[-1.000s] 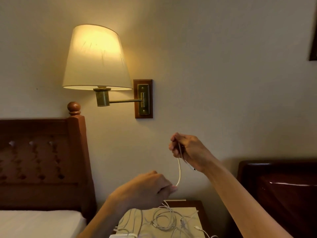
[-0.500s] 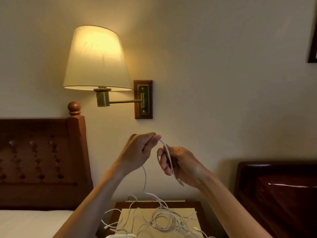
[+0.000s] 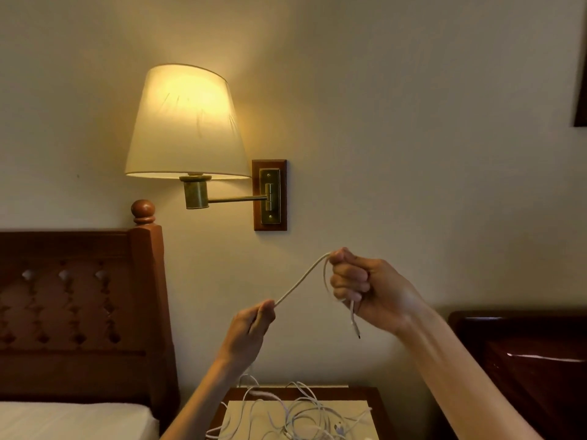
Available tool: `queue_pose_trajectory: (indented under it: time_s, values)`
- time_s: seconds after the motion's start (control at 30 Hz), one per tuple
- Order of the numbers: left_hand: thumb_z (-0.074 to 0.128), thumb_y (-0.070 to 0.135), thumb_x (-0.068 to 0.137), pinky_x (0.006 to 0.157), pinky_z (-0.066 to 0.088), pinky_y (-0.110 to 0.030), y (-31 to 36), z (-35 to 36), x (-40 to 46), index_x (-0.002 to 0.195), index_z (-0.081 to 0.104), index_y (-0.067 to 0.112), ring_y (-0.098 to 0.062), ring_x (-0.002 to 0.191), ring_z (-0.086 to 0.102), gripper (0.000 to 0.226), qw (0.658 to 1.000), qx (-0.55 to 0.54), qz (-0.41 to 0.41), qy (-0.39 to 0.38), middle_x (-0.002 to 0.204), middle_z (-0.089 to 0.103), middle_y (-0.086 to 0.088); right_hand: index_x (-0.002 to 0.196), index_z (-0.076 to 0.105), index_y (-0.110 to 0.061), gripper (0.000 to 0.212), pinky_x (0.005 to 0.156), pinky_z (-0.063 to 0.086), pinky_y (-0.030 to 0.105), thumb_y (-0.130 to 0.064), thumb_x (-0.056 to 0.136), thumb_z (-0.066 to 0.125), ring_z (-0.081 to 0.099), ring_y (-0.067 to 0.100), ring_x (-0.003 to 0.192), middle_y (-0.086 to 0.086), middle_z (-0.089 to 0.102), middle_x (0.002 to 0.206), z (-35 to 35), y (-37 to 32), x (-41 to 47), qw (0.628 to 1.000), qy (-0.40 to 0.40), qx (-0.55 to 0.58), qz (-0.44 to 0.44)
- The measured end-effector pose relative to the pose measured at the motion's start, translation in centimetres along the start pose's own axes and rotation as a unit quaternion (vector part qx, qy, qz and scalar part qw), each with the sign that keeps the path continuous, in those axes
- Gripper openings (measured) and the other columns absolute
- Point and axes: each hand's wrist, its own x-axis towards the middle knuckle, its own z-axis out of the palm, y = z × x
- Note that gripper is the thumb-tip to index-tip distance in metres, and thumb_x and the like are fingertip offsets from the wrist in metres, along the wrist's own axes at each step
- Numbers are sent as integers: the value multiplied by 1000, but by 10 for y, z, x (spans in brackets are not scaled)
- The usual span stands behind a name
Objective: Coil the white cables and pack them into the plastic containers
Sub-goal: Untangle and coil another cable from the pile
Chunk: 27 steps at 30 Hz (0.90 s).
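A white cable point(image 3: 300, 279) stretches taut between my two raised hands. My right hand point(image 3: 365, 290) is closed around a loop of it, and the cable's plug end hangs below the fist. My left hand point(image 3: 251, 327) sits lower and to the left, pinching the same cable, which drops behind the wrist toward the table. A tangle of several white cables point(image 3: 298, 414) lies on the bedside table point(image 3: 378, 396) below. No plastic container is visible.
A lit wall lamp point(image 3: 187, 128) hangs above and left of my hands. A wooden headboard point(image 3: 79, 306) and white mattress point(image 3: 73, 419) fill the left. Dark wooden furniture point(image 3: 524, 354) stands at the right. A beige pad covers the tabletop.
My left hand, which met the right near its fingers half a second ago, has slid down and left along the cable. My right hand now holds an added loop.
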Motion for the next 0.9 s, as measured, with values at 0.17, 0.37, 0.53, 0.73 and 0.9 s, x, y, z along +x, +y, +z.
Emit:
queue_pose_trajectory:
  time_s: [0.17,0.37,0.53,0.73,0.9]
  values:
    - [32,79,83,54,32,-32,-20,8,-28,68,53,34,-4,52,39,52,986,160,13,-42,54,46,13,80,51,-11,34,41,37,17,-12,104,27,39,6,41,-5,41,53,-1,-23,8,997,57,0,-58]
    - [42,43,100,54,33,-31,66,20,-22,66,47,12,-15,53,42,46,893,288,75,-336,59,48,1,92,58,-4,35,64,57,27,-19,107,30,68,21,70,13,70,78,-6,7,23,959,122,-245,-76]
    - [45,34,101,54,33,-27,104,3,-5,72,55,9,-15,53,41,40,918,176,92,-344,62,47,1,98,59,-1,36,77,57,32,-20,107,30,70,29,84,17,73,91,-10,26,23,898,68,-432,-50]
    - [42,35,100,51,34,-21,102,-15,16,72,56,16,-7,49,43,37,947,180,180,-196,58,45,14,94,63,-2,43,68,57,28,-22,107,27,69,24,71,12,72,79,-15,38,19,860,52,-508,-24]
    - [44,30,101,53,36,-20,99,-23,33,67,50,20,-7,51,44,35,962,175,191,-89,56,44,10,91,58,-3,43,60,52,29,-22,107,22,62,21,59,11,67,69,-12,52,11,900,39,-435,-16]
